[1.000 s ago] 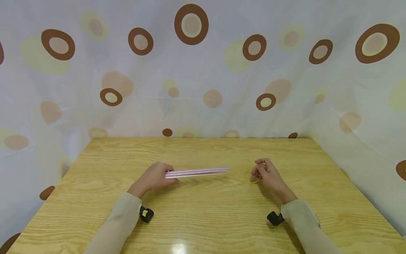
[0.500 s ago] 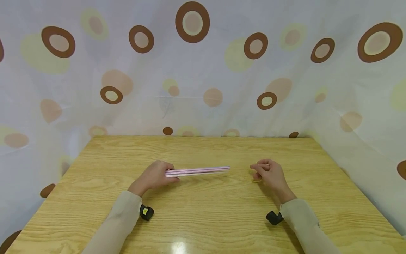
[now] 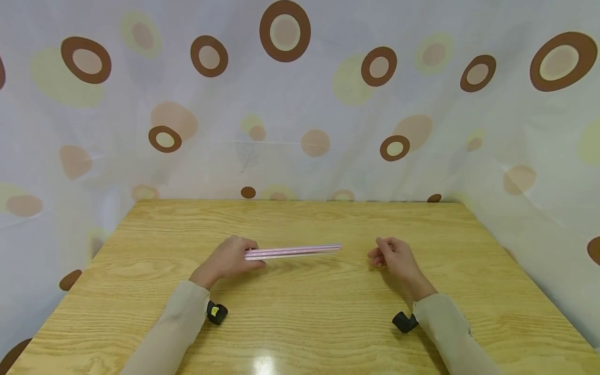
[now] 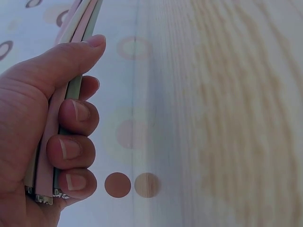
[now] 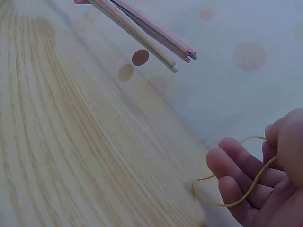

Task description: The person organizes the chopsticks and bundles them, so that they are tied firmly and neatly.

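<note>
In the head view, my left hand (image 3: pixel 227 260) grips a bundle of several slim pastel chopsticks (image 3: pixel 295 252) by one end, above the table. The left wrist view shows the fingers wrapped around pink, green and beige chopsticks (image 4: pixel 45 165), their butt ends at the heel of the palm. The other ends point towards my right hand (image 3: pixel 397 260), fanning slightly apart. That hand pinches a thin yellow rubber band (image 5: pixel 227 206) between thumb and index finger. The loop hangs across the other, half-bent fingers, apart from the chopsticks.
A wood-grain table (image 3: pixel 300 317) spreads beneath both hands. Behind it and at the sides hangs a pale curtain (image 3: pixel 347 172) printed with brown and yellow circles. A black wrist camera (image 3: pixel 404 322) sits at the right cuff, another (image 3: pixel 217 313) at the left.
My right hand's fingers have shifted on the rubber band, and its loop now shows less beside the hand in the head view. The left hand and chopsticks have barely moved.
</note>
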### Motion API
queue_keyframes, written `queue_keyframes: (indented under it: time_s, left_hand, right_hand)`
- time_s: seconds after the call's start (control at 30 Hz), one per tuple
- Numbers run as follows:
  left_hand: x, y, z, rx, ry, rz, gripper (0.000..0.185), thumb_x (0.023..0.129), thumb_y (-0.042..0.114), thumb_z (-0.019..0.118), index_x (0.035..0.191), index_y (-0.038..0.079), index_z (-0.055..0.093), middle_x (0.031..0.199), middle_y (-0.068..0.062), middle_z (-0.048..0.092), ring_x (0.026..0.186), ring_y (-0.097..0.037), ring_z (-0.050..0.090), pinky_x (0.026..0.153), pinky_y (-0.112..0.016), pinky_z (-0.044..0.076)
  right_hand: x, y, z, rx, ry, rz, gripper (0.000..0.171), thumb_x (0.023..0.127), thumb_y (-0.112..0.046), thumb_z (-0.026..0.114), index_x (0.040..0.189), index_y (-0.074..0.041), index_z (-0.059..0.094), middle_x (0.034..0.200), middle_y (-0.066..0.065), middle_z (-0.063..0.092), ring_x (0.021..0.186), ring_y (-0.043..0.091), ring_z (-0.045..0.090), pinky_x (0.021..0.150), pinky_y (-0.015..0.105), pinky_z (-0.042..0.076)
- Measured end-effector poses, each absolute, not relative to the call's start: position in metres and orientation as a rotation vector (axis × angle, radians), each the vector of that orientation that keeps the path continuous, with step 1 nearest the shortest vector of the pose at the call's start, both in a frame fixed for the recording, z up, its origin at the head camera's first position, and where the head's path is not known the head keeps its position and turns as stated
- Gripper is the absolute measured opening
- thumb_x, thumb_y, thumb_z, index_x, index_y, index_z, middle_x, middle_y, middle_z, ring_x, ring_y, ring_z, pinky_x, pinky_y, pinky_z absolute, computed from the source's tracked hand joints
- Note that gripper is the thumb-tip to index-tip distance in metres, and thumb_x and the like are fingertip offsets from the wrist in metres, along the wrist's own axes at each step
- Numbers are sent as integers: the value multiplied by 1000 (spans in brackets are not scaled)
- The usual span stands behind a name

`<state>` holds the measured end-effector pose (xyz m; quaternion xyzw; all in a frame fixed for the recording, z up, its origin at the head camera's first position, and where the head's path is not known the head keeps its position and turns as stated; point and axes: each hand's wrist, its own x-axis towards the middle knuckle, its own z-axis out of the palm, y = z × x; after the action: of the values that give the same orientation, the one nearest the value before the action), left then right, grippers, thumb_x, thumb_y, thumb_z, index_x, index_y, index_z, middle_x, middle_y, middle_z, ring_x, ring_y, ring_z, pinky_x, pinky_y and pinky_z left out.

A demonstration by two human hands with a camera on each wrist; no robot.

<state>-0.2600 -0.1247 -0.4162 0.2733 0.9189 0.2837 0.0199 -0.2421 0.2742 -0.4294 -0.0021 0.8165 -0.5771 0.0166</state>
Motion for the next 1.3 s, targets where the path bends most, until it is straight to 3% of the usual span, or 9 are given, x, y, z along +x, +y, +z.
queue_keyframes:
  time_s: [0.2,0.47,0.87,1.3]
  left_hand:
    - [-260,-124,-416,882,2861,870,22,81,30,78,77,13,66,62,8,55,53,-5,42,51,-21,36]
    - [-260,-123,-417,943,2871,863,22,80,30,78,77,12,67,63,8,56,53,-4,42,51,-20,36]
    - [-260,-122,-417,927,2864,872,21,80,30,79,77,12,67,63,8,57,53,-3,42,51,-20,36]
    - [-261,-122,-417,933,2868,866,21,80,30,79,77,12,67,63,8,57,52,-3,41,50,-20,35]
  right_hand:
    - [-239,269,-427,-162,2484,-1782,38,105,-25,41,99,10,53,82,3,63,70,11,64,67,25,53]
    - [-238,264,-425,-338,2494,-1763,36,104,-21,43,111,14,51,86,5,62,74,13,63,70,27,52]
    - [-237,255,-416,-391,2523,-1725,34,103,-20,47,112,12,51,91,15,60,72,13,57,67,30,49]
    - [-242,245,-415,-454,2464,-1741,31,103,-17,45,110,13,51,86,8,59,68,11,54,60,28,43]
